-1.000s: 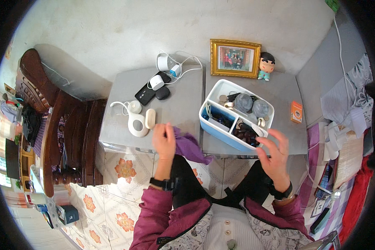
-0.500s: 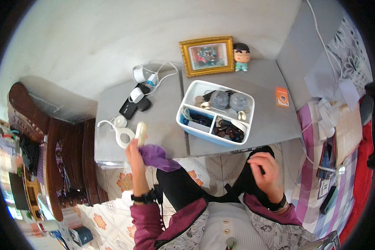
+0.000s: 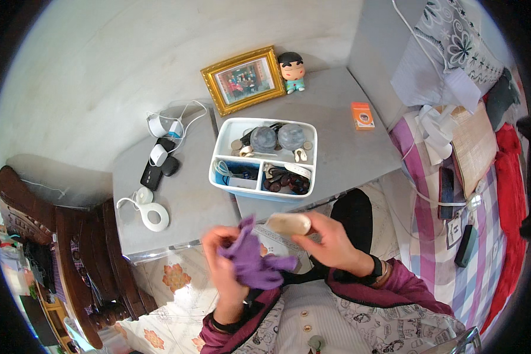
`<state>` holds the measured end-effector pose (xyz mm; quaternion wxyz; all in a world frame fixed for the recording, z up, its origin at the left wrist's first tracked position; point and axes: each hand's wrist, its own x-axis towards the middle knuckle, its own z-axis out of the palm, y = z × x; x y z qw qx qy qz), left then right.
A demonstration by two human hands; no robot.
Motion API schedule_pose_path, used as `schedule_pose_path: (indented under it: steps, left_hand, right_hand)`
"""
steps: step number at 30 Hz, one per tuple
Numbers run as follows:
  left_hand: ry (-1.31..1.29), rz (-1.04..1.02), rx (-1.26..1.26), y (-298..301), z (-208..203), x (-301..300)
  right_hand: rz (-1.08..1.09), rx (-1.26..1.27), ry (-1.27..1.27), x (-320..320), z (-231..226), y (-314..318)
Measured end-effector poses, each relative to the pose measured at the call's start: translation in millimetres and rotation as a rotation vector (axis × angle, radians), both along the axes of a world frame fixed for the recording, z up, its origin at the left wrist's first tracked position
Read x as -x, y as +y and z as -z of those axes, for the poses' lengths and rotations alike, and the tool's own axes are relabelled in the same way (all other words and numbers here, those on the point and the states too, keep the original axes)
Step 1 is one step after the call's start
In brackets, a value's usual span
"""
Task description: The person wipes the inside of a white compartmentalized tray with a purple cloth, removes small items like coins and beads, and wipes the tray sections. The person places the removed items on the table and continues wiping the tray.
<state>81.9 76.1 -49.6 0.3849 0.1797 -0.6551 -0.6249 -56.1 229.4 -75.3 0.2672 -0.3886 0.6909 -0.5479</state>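
Note:
My left hand point(image 3: 223, 268) is closed on a crumpled purple cloth point(image 3: 253, 258), held over my lap. Facing it, my right hand point(image 3: 335, 245) grips a cream-coloured, oblong, rounded object point(image 3: 288, 224) by its right end; its kind is not clear. The object is just above and right of the cloth, apart from it. Beyond both hands sits a white and blue divided storage box point(image 3: 265, 195) on the grey table. Two round greyish translucent items point(image 3: 277, 137), cables, coins and dark beads lie in its compartments.
On the table stand a gold picture frame point(image 3: 223, 107), a small figurine point(image 3: 292, 74) and an orange box point(image 3: 362, 116). White chargers and cables point(image 3: 158, 154), a black device point(image 3: 151, 176) and a white ring-shaped item point(image 3: 155, 217) lie at left. Checked bedding point(image 3: 422, 227) is at right.
My right hand has come in toward the left and now holds the cream-coloured object, which was by my left hand. My left hand has moved right and nearer with the cloth. The view has shifted.

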Motion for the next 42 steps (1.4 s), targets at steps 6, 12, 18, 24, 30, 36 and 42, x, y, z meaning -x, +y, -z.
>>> schedule_pose_path:
  steps: [6,12,18,24,30,36,42]
  left_hand:
    - [-0.206,-0.246,1.056,23.8,16.7,12.7]
    - [-0.197,-0.240,0.885,-14.1,38.5,-2.5]
    - [-0.447,-0.727,0.546,-125.0,90.0,-0.2]
    - [-0.821,-0.742,0.744,-165.5,154.4,-2.3]
    - [-0.799,-0.758,0.700,-161.4,150.4,-4.2]
    - [-0.743,-0.752,0.703,-165.5,156.8,-4.6]
    - [-0.783,-0.722,0.666,-167.1,156.6,-8.2]
  right_hand:
    - [-0.331,0.164,0.243,-12.3,7.2,-2.3]
    - [-0.458,0.123,0.187,7.8,-19.3,-8.7]
    - [-0.086,0.123,0.392,42.6,-54.1,-7.2]
    - [-0.024,0.058,0.712,57.0,-53.2,-66.5]
    - [0.033,-0.071,0.943,62.9,-36.1,-94.2]
    - [0.036,0.082,0.921,53.5,-20.5,-63.7]
    - [-0.139,0.016,1.063,62.4,-2.4,-66.5]
